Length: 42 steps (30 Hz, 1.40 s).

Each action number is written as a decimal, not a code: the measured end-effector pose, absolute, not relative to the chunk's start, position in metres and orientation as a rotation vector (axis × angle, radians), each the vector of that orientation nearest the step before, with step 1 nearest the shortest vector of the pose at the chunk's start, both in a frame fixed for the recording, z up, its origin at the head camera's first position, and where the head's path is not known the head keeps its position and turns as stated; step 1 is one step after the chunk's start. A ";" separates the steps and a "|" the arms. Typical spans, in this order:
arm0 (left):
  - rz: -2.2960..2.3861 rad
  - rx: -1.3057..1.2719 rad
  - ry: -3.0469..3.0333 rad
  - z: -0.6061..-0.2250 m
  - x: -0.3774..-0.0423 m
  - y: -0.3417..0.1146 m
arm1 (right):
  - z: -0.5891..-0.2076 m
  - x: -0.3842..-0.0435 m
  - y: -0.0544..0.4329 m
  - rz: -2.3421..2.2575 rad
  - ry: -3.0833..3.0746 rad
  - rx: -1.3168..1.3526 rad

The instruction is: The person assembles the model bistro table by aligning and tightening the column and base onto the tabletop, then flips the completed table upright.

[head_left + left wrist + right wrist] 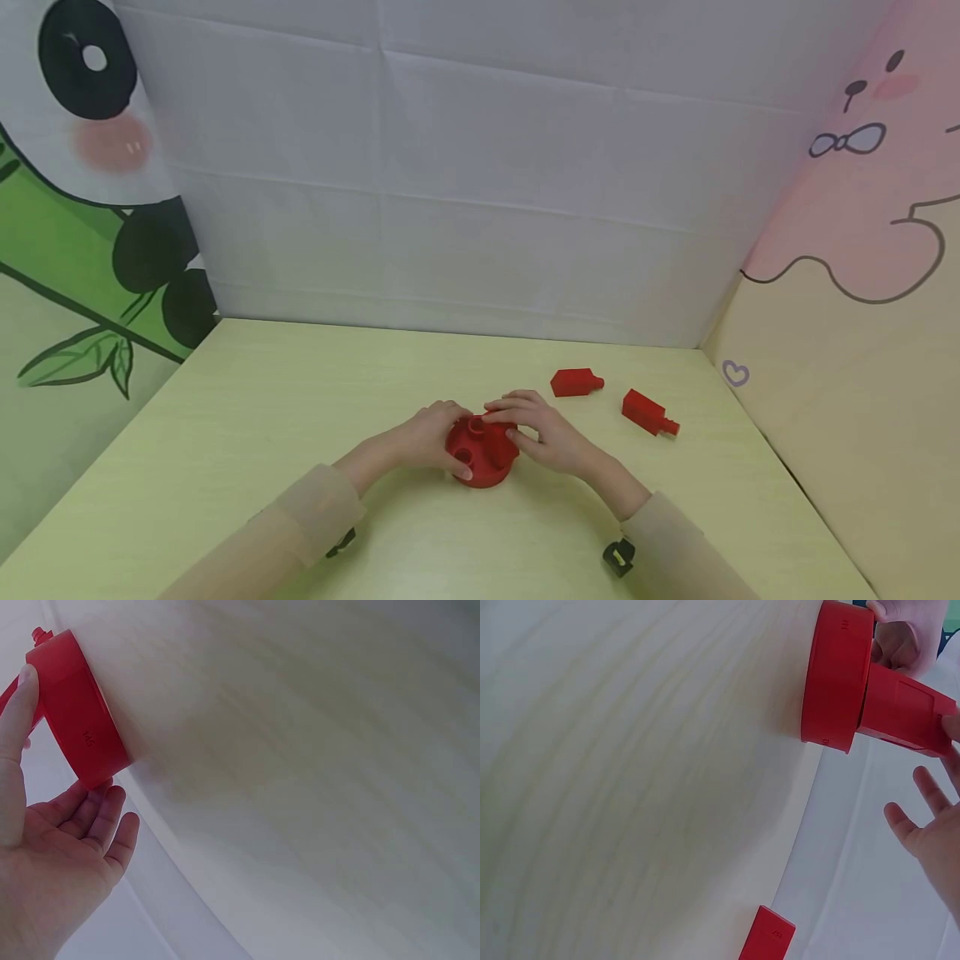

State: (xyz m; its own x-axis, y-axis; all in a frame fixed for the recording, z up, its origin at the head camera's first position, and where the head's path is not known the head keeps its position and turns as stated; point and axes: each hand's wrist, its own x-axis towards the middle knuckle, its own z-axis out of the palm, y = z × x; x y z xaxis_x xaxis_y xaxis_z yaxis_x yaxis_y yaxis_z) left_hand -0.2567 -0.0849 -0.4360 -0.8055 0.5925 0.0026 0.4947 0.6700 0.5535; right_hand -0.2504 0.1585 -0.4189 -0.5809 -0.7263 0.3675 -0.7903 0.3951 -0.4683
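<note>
A round red base point(483, 477) with holes in its top sits on the table. My left hand point(423, 437) holds its left side, thumb at the near rim and fingers at the far side. In the left wrist view the thumb presses the wall of the base point(79, 712). On the right part of the base stands a red block point(904, 711), tilted against it in the right wrist view. My right hand point(551, 437) pinches this block's upper end between thumb and fingers. Whether the block's lower end sits in a hole is hidden.
Two more red blocks with narrow knobbed ends lie on the table beyond my right hand: one farther back point(573, 382), one farther right point(643, 411). A white cloth wall point(465, 167) closes the back, and printed panels flank both sides.
</note>
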 end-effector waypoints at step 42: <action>0.832 0.863 2.712 -0.435 -0.252 -0.086 | -0.415 -0.231 0.146 0.878 -2.849 0.538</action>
State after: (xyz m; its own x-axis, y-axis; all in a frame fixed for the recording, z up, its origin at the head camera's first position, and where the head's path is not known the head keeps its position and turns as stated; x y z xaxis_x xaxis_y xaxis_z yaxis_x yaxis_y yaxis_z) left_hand -0.2515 -0.0856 -0.4345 -0.8165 0.5774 0.0018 0.4791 0.6757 0.5602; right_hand -0.2306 0.1464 -0.4154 -0.9309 -0.3003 0.2078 -0.3652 0.7696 -0.5237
